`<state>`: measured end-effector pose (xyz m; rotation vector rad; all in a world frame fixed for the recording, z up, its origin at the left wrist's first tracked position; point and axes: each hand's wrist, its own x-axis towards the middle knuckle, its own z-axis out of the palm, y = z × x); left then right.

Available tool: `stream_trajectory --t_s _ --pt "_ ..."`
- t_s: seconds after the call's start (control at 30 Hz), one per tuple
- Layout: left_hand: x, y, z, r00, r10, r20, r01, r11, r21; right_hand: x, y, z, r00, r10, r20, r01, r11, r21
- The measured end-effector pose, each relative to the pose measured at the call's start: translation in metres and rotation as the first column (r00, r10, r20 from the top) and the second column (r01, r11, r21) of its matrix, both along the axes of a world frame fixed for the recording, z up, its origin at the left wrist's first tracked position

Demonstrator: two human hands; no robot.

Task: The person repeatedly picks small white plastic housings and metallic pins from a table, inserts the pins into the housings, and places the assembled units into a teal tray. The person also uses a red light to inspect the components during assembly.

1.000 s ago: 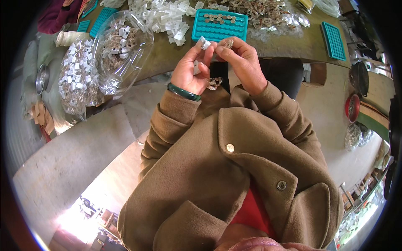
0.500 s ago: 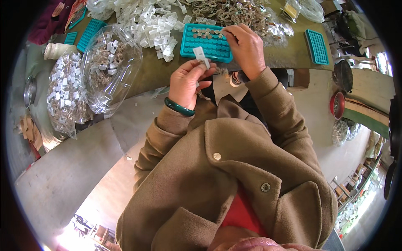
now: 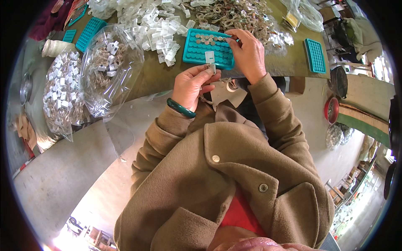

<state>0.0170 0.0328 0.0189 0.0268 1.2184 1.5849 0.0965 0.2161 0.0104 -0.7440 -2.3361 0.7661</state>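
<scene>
My left hand point(image 3: 193, 83), with a green bangle on its wrist, pinches a small clear plastic piece point(image 3: 211, 67) just in front of a teal tray point(image 3: 197, 54) of round pockets. Small round metal pieces point(image 3: 207, 39) fill the tray's far rows. A small white piece point(image 3: 210, 56) lies on the tray. My right hand point(image 3: 248, 53) rests on the tray's right end, fingertips curled at its far edge; whether it holds anything is hidden.
A heap of small white plastic pieces point(image 3: 157, 25) and a pile of metal rings point(image 3: 234, 14) lie beyond the tray. Two clear bags of parts point(image 3: 109, 71) point(image 3: 60, 96) sit at the left. More teal trays point(image 3: 315, 55) point(image 3: 89, 32) lie on the olive table point(image 3: 284, 65).
Both hands were together at my chest on one small piece. The right hand has reached out to the tray; the left keeps the clear piece and has moved toward the tray.
</scene>
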Motion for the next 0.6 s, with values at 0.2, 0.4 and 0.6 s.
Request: stream_trajectory --t_s 0.2,0.4,0.6 --pt "-0.009 0.003 0.003 1.0 -0.001 0.031 0.001 1.0 0.003 -0.002 0.007 -0.003 0.989 0.127 0.07 -0.132 0.988 0.084" --pt "-0.014 0.003 0.004 1.0 0.014 -0.012 -0.014 1.0 -0.016 0.003 0.001 0.012 0.975 0.161 0.156 -0.187 0.968 0.169" --pt "-0.013 0.0 0.005 0.999 0.0 -0.041 0.001 1.0 0.017 0.021 -0.035 0.033 0.919 0.393 -0.042 -0.393 0.897 -0.204"
